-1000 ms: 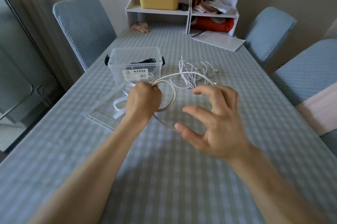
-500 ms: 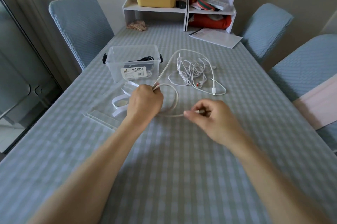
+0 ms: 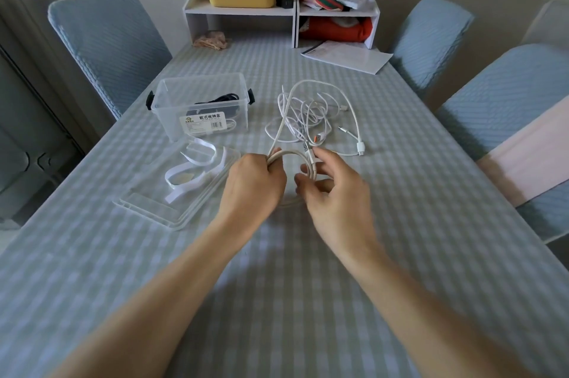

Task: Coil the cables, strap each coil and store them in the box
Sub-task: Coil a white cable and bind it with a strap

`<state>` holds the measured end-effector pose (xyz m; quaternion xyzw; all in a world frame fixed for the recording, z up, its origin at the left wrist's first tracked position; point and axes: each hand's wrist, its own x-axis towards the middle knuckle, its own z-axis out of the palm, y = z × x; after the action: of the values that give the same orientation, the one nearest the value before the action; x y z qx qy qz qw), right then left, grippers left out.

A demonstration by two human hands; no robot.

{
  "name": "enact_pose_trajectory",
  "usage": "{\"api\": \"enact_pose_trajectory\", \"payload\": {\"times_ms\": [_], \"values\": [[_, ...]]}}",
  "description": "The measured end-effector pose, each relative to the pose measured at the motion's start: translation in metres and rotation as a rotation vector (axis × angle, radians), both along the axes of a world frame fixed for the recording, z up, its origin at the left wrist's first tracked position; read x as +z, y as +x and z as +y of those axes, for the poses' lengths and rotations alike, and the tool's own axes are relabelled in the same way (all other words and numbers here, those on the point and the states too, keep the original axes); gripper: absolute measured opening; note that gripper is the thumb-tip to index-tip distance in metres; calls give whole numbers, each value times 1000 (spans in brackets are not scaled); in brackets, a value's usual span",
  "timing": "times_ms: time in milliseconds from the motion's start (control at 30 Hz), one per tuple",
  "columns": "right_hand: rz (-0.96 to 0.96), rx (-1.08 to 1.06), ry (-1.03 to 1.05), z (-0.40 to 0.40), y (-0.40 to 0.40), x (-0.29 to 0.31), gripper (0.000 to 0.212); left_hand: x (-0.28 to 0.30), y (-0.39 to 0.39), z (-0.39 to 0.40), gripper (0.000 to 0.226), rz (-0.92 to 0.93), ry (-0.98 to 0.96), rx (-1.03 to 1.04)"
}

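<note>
- The left hand [image 3: 254,182] grips the white cable [image 3: 308,162] where its loops meet, with the fingers curled tight round the bunch
- The right hand [image 3: 334,193] pinches the right side of the same coil, near the plug end [image 3: 306,148], with thumb and fingers bent round it
- The coil sits between the two hands, just above the checked table [image 3: 277,270], near the middle
- One long piece of the cable runs far up from the left hand, bends round and comes down to a plug [image 3: 361,147] on the right
- A messy pile of thin cables [image 3: 303,119] lies just behind the hands
- The clear box [image 3: 201,110] stands far left, with a dark cable inside; its lid [image 3: 172,208] and the white straps [image 3: 197,171] lie near left
- The cable looks light, soft and bendy, so it probably springs open if let go
- It looks smooth, so it may slip; the best hold is likely the crossing point of the loops
- The plug ends look hard and should not be bent
</note>
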<state>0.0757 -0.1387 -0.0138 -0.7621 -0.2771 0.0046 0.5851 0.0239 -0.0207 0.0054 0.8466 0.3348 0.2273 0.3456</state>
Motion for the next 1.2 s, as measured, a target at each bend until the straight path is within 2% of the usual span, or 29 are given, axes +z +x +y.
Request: {"api": "enact_pose_trajectory", "payload": {"times_ms": [200,267,433,467,567,633,767,867,967,1067,1200], "values": [[-82,33,-13,-4,9,1,32,-2,-2,-1,49,74,-214,-153],[-134,65,-71,-6,11,1,33,0,-5,0,46,106,-199,-218],[-226,152,-129,-6,14,-1,37,7,-13,9,18,122,-13,-254],[-239,173,-133,-5,14,-1,36,6,-15,10,24,143,20,-271],[-327,215,-146,-4,14,0,34,4,-19,11,62,152,209,-258],[-370,219,-184,-4,15,1,35,5,-23,11,69,145,354,-228],[-481,214,-309,-7,22,2,26,7,-23,9,49,146,574,-223],[-567,202,-367,-9,23,1,16,5,-22,9,37,157,639,-243],[-677,171,-422,-9,21,5,13,6,-20,10,27,220,689,-245],[-806,142,-415,-8,19,7,23,7,-21,10,16,288,726,-286],[-894,140,-325,-6,23,-1,27,4,-20,15,12,300,652,-373]]}}
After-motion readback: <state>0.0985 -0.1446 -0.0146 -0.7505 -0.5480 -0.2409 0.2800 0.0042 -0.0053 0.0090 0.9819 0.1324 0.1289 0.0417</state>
